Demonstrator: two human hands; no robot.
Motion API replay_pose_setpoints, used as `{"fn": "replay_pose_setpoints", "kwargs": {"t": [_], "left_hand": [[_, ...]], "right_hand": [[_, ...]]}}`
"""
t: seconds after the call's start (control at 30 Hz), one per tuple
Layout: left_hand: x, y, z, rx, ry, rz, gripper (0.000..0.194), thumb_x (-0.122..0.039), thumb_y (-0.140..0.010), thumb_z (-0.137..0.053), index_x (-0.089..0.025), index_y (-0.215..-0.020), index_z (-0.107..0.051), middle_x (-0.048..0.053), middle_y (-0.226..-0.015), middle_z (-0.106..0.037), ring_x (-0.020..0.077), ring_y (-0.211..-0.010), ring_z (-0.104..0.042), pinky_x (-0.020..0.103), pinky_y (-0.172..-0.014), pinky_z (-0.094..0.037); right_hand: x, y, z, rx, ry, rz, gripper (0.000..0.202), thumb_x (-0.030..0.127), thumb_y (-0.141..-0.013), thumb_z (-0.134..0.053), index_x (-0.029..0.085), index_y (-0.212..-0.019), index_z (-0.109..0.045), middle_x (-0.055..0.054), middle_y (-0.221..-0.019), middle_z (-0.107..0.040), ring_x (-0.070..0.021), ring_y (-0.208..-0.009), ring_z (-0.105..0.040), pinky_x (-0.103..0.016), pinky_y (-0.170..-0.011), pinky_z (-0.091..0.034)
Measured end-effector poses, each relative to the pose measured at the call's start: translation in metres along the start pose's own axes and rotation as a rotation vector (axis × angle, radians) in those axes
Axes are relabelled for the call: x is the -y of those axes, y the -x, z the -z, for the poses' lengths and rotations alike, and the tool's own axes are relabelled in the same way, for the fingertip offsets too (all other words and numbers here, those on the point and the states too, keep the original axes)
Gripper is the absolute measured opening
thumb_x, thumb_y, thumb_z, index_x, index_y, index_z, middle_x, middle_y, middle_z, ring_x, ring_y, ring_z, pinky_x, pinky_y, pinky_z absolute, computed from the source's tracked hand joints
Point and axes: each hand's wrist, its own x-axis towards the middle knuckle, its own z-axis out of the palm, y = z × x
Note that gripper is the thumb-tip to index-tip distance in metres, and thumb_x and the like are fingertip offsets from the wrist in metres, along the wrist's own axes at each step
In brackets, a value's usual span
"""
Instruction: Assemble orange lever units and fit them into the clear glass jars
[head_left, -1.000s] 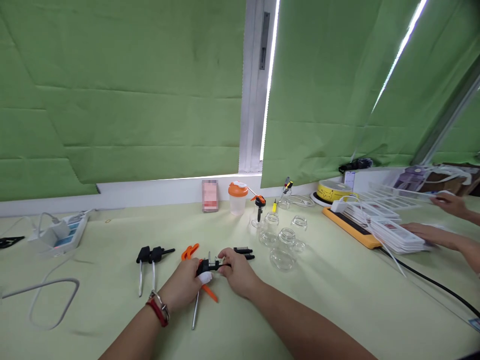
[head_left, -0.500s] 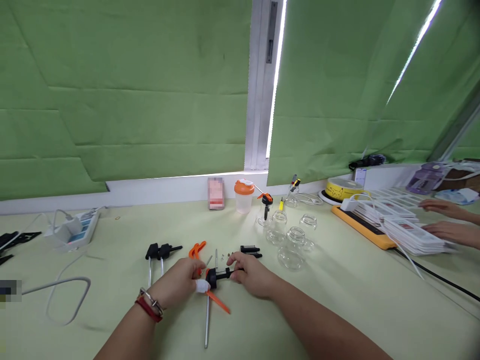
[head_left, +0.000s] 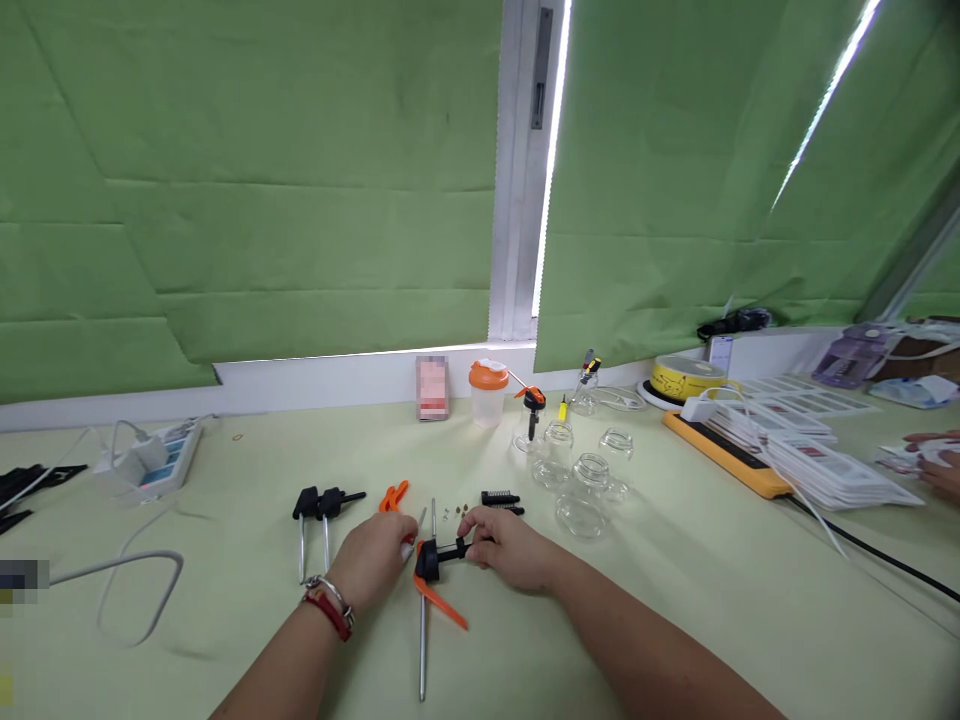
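Note:
My right hand (head_left: 504, 545) is closed on the black stem of a tool part (head_left: 431, 562) that has a black head, an orange handle (head_left: 445, 606) and a metal rod (head_left: 423, 650). My left hand (head_left: 386, 550) is just left of that head, its fingertips pinched by a thin metal pin (head_left: 422, 520); whether it grips the pin is hard to see. Behind the hands lie orange pieces (head_left: 394, 495), a second pin (head_left: 433, 516), tiny brass bits (head_left: 461, 510) and black spring parts (head_left: 500, 498).
Two black-headed rods (head_left: 316, 505) lie left of my left hand. Glass jars (head_left: 581, 500) stand upside down at right, near an orange-lidded cup (head_left: 488, 392). Beyond are an orange power strip (head_left: 724, 458), stacked white cards (head_left: 825, 475) and another person's hand (head_left: 941, 465).
My left hand has pulled off the tool's black head and moved slightly right toward the pin. My right hand still holds the stem. The other person's hands have shifted away from the card stack.

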Motion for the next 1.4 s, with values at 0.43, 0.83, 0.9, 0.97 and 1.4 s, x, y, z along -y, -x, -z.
{"fn": "replay_pose_setpoints", "kwargs": {"t": [0.43, 0.83, 0.9, 0.97, 1.4], "left_hand": [[-0.004, -0.008, -0.003, -0.064, -0.061, -0.016, 0.021, -0.013, -0.072, -0.044, -0.022, -0.065, -0.062, 0.003, -0.077, -0.062, 0.0204, -0.08, -0.055, 0.027, -0.057, -0.029], [-0.008, 0.007, 0.008, 0.095, 0.429, 0.022, 0.033, -0.053, -0.082, -0.041, -0.021, -0.073, -0.044, 0.0, -0.07, -0.051, 0.0173, -0.061, -0.05, 0.027, -0.055, -0.037], [-0.01, 0.009, 0.008, 0.201, 0.537, 0.093, 0.032, -0.053, -0.079, -0.047, -0.022, -0.078, -0.042, -0.002, -0.067, -0.047, 0.0156, -0.054, -0.047, 0.027, -0.049, -0.036], [-0.013, 0.011, 0.008, 0.318, 0.686, 0.167, 0.033, -0.053, -0.078, -0.048, -0.022, -0.085, -0.041, -0.004, -0.063, -0.044, 0.0145, -0.048, -0.046, 0.026, -0.044, -0.035], [-0.02, 0.004, -0.009, 0.12, 0.453, 0.083, 0.04, -0.056, -0.082, -0.04, -0.019, -0.082, -0.054, 0.006, -0.079, -0.062, 0.0252, -0.075, -0.06, 0.034, -0.063, -0.043]], "right_hand": [[-0.006, -0.005, -0.004, -0.048, -0.051, 0.016, 0.019, 0.017, -0.077, -0.055, 0.021, -0.095, -0.054, 0.004, -0.065, -0.052, -0.0107, -0.061, -0.047, -0.024, -0.063, -0.038], [-0.012, -0.016, -0.017, -0.142, -0.154, 0.057, 0.022, 0.014, -0.074, -0.057, 0.02, -0.095, -0.054, 0.004, -0.066, -0.051, -0.0105, -0.06, -0.046, -0.024, -0.062, -0.038], [-0.01, -0.015, -0.018, -0.146, -0.185, 0.06, 0.024, 0.014, -0.074, -0.057, 0.02, -0.096, -0.053, 0.005, -0.066, -0.05, -0.0101, -0.059, -0.045, -0.024, -0.062, -0.038], [-0.007, -0.015, -0.018, -0.168, -0.216, 0.061, 0.023, 0.014, -0.074, -0.056, 0.02, -0.096, -0.052, 0.005, -0.064, -0.049, -0.01, -0.058, -0.044, -0.023, -0.061, -0.037], [-0.004, -0.022, -0.02, -0.228, -0.143, 0.051, 0.029, 0.008, -0.073, -0.053, 0.02, -0.099, -0.051, 0.005, -0.065, -0.048, -0.0098, -0.057, -0.042, -0.022, -0.056, -0.035]]}}
